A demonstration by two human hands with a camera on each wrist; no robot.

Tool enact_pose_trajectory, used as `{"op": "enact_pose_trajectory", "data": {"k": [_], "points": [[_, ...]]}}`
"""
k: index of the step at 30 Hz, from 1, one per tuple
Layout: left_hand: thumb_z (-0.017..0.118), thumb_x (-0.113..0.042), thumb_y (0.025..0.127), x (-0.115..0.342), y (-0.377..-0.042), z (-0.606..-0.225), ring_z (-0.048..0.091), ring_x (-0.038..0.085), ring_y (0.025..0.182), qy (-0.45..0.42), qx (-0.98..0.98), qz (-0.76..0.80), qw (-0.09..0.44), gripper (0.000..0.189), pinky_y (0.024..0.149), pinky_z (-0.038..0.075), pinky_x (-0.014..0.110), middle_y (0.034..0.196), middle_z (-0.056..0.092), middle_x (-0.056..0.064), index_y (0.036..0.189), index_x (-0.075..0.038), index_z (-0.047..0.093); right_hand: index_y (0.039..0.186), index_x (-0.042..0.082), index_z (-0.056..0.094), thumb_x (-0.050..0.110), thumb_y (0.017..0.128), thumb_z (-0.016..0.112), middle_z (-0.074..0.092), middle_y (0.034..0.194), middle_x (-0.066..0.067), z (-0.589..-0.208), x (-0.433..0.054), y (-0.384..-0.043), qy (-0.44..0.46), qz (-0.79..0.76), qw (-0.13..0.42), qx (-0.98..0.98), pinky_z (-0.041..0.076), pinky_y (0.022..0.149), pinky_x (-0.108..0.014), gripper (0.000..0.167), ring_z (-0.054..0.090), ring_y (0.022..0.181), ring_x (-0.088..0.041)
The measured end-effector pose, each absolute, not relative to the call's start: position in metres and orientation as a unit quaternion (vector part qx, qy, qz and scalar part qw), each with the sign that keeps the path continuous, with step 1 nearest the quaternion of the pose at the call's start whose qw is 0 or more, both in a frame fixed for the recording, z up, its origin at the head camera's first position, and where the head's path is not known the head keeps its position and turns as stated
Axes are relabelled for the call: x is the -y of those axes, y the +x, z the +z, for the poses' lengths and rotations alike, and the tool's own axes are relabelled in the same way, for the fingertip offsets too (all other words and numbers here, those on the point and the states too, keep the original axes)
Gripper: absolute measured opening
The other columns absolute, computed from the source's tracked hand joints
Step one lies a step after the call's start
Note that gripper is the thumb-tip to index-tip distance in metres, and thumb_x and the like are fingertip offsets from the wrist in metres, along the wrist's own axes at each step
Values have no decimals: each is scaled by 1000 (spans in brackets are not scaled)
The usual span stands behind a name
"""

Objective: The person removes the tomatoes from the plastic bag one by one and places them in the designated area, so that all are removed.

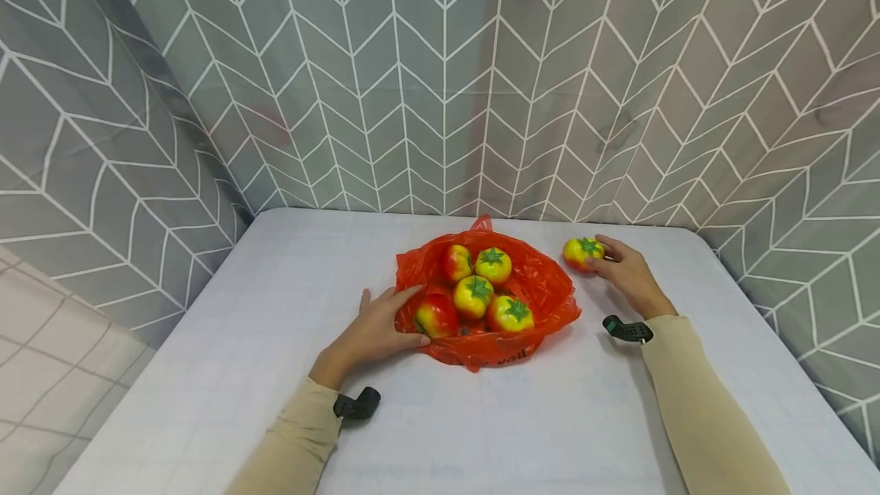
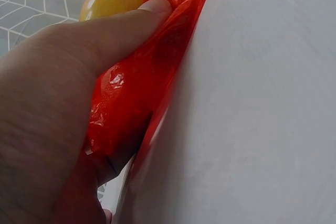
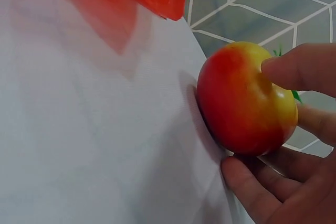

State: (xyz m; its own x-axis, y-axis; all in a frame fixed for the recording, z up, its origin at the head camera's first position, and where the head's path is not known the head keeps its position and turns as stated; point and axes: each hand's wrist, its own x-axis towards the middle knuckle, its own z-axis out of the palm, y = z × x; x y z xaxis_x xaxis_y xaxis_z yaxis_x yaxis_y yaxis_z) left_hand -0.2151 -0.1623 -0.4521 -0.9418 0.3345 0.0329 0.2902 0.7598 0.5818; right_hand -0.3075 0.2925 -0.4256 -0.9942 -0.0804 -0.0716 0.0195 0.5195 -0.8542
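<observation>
A red plastic bag (image 1: 553,281) lies spread on the table, its mouth up, with several red-and-yellow tomatoes (image 1: 473,296) inside, some showing green star-shaped tops. My left hand (image 1: 380,327) holds the bag's left side, thumb along the near rim and fingers spread around the far part. In the left wrist view the thumb (image 2: 118,38) lies on the crumpled plastic; the other fingers are mostly hidden. Right of the bag, my right hand (image 1: 629,273) grips a single tomato (image 3: 247,100) between thumb and fingers, low at the table surface.
The table (image 1: 481,434) has a white cover, and its far edge meets a grey curtain (image 1: 440,98) with a white zigzag pattern. Black wrist cameras sit on the left cuff (image 1: 316,411) and right cuff (image 1: 663,334). Pale floor tiles (image 1: 55,357) show at the left.
</observation>
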Motion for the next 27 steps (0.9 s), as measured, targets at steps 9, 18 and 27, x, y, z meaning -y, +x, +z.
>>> {"op": "enact_pose_trajectory", "data": {"k": [9,18,27], "points": [[82,-52,77,162,-214,-450,37,28,141,164,-937,305,37,89,114,-6,66,148,50,7,152,-23,45,160,6,21,29,101,60,29,156,-29,-420,-299,-306,-12,-497,54,-866,37,109,-56,74,42,135,-47],[83,-51,75,162,-214,-450,35,29,143,161,-937,308,41,91,114,-7,67,149,49,7,152,-24,45,160,7,22,34,101,60,32,155,-29,-417,-307,-298,12,-498,50,-866,41,104,-51,75,44,134,-46],[82,-52,77,163,-215,-451,37,29,141,168,-935,309,38,89,114,-7,67,147,50,8,152,-21,45,155,3,34,36,102,59,42,150,-25,-409,-312,-294,16,-493,20,-869,50,95,-30,67,52,127,-42]]}}
